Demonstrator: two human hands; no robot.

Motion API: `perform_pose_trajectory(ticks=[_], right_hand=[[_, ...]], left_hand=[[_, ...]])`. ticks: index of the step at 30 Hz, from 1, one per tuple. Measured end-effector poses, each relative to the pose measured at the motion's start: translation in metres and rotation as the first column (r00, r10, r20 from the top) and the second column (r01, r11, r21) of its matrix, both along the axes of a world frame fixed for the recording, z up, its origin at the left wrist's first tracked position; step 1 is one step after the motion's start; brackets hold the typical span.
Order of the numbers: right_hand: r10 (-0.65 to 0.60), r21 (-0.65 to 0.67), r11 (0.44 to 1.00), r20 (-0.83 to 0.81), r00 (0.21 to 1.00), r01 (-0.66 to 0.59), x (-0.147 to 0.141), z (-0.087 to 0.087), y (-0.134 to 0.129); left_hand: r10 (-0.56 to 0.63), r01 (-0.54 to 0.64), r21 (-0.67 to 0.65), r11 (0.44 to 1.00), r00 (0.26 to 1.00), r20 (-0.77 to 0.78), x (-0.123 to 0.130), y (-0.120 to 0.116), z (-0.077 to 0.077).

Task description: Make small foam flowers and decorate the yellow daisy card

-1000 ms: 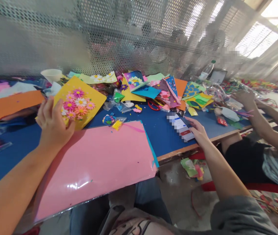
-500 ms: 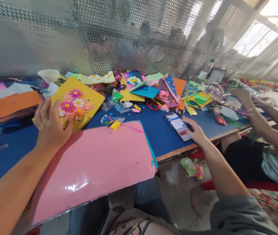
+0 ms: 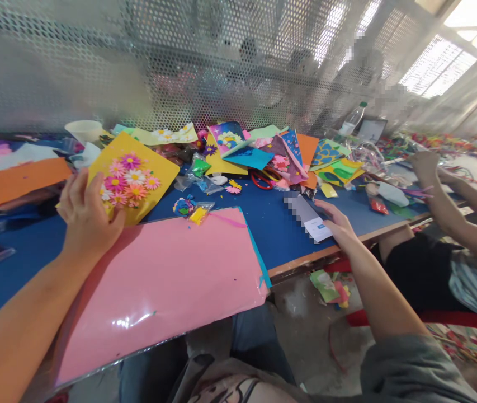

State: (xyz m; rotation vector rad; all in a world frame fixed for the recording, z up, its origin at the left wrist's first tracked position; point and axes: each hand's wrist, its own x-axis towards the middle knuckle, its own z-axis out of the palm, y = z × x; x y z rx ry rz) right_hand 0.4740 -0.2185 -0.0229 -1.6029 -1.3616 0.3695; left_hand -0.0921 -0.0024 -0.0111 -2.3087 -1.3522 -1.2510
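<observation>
My left hand [image 3: 89, 215] is closed on the left edge of a yellow card [image 3: 154, 159], held tilted up above the table. Pink, white, magenta and orange flowers cover its middle. On the blue tabletop lies a smartphone [image 3: 316, 228] with its screen lit and partly blurred out. My right hand [image 3: 336, 224] grips the phone's right side, with a finger over the screen's edge. Between my hands, a large pink sheet [image 3: 166, 280] in clear plastic overhangs the table's front edge. By its far edge sit a small blue-green decorated ball [image 3: 183, 206] and a yellow packet [image 3: 198, 214].
Craft scraps and decorated cards [image 3: 246, 151] are heaped along the back, with red-handled scissors [image 3: 261, 179] among them. A white bowl [image 3: 83, 130] and orange sheet [image 3: 20, 182] are at left, a clear bottle [image 3: 352, 118] at back right. Another person's arms [image 3: 448, 196] work at right.
The phone's screen content has changed, with the red button gone and a small blue one showing. My hands have barely moved. The other person's hand at right has shifted slightly.
</observation>
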Motion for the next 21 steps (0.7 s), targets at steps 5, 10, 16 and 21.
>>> perform_pose_trajectory(ticks=[5, 10, 16, 21], right_hand=[[-0.029, 0.025, 0.999, -0.004, 1.000, 0.029, 0.0043, -0.0032, 0.0004], [-0.013, 0.007, 1.000, 0.005, 1.000, 0.013, 0.0031, -0.0022, 0.0008], [-0.013, -0.010, 1.000, 0.037, 0.999, 0.013, -0.0029, 0.0007, 0.0006], [-0.034, -0.002, 0.999, -0.016, 0.999, 0.034, 0.0031, -0.0012, -0.0004]], left_hand=[[-0.003, 0.003, 0.018, 1.000, 1.000, -0.009, 0.0001, 0.0015, -0.0012], [0.003, -0.003, 0.017, 1.000, 1.000, -0.014, -0.0011, 0.0019, -0.0022], [0.012, -0.012, 0.010, 1.000, 1.000, -0.006, -0.0010, 0.0004, -0.0012], [0.018, -0.018, 0.005, 1.000, 1.000, -0.004, 0.0014, -0.0019, 0.0001]])
